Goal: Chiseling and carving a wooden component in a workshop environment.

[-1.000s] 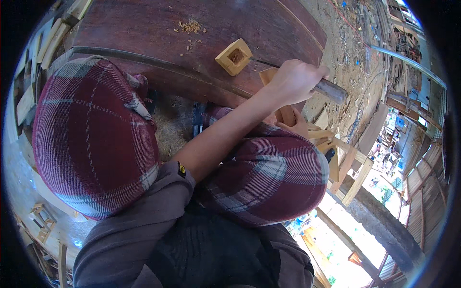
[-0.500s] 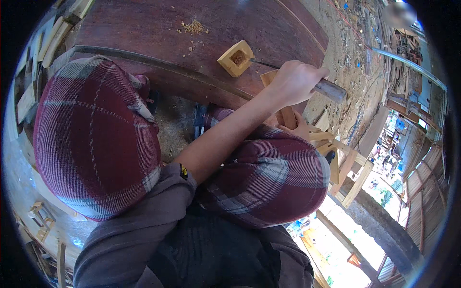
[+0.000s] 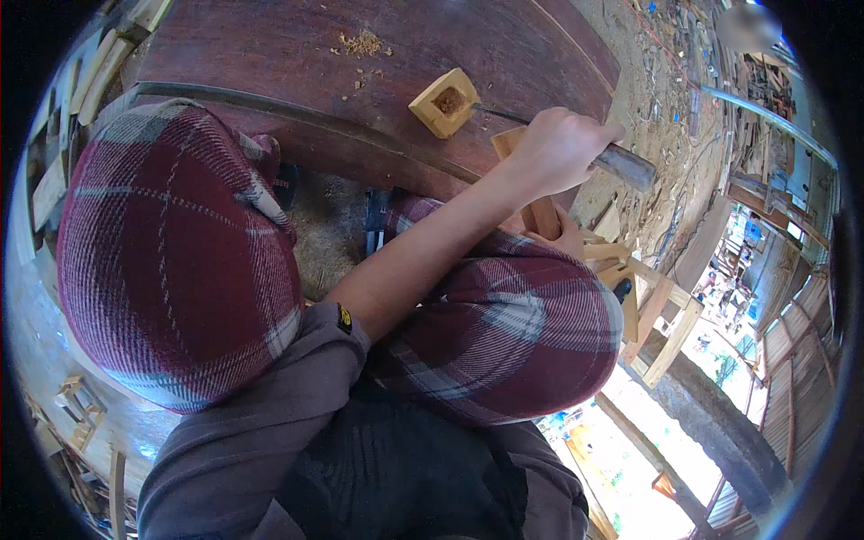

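A small pale wooden block (image 3: 427,107) with a hollow cut in its upper face sits on the dark wooden bench; crumbs of wood lie in the hollow. My left forearm crosses over to the right, and my left hand (image 3: 560,151) is closed around the dark handle of a chisel (image 3: 627,167). Its thin metal blade runs leftward to the right side of the block. Below that wrist, my right hand (image 3: 569,236) is closed on a brown wooden bar (image 3: 540,219), partly covered by my left arm; most of this hand is hidden behind my knee.
The dark bench top (image 3: 261,49) carries a small heap of shavings (image 3: 363,43) and scattered chips. My knees in plaid cloth (image 3: 180,261) rise close to its near edge. A pale wooden frame (image 3: 661,324) stands at right. Debris covers the ground beyond the bench.
My left hand and the chisel handle have shifted slightly to the right. The block is turned a little, and its hollow shows more openly. My right hand keeps hold of the bar.
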Demonstrator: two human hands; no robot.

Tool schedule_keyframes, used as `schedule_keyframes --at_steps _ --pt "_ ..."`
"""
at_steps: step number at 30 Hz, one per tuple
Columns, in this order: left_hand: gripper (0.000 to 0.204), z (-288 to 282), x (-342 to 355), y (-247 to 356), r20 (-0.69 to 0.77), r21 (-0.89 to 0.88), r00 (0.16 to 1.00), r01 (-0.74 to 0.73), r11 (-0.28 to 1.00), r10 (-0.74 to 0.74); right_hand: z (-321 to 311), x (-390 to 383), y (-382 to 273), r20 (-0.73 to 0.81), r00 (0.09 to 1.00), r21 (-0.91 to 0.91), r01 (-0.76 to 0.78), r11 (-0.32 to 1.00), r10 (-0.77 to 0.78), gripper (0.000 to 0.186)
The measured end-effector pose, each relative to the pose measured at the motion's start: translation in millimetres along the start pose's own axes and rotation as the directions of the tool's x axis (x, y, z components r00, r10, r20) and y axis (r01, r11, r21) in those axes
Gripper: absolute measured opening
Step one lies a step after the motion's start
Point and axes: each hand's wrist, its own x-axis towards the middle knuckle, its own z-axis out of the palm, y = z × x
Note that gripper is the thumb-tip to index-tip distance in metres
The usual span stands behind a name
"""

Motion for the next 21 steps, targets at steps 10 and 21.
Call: schedule_keyframes --at_steps 10,21 --pt "0.034 4 0 0 -0.178 0.028 0.984 0.015 0.999 -0.010 0 -1 1 -0.035 0.999 0.022 0.037 0.999 -0.036 0.077" --pt "0.035 4 9 -6 0.053 0.043 0.995 0.078 0.996 -0.080 -1 -7 -8 -0.050 0.999 -0.030 -0.019 0.999 0.017 0.076"
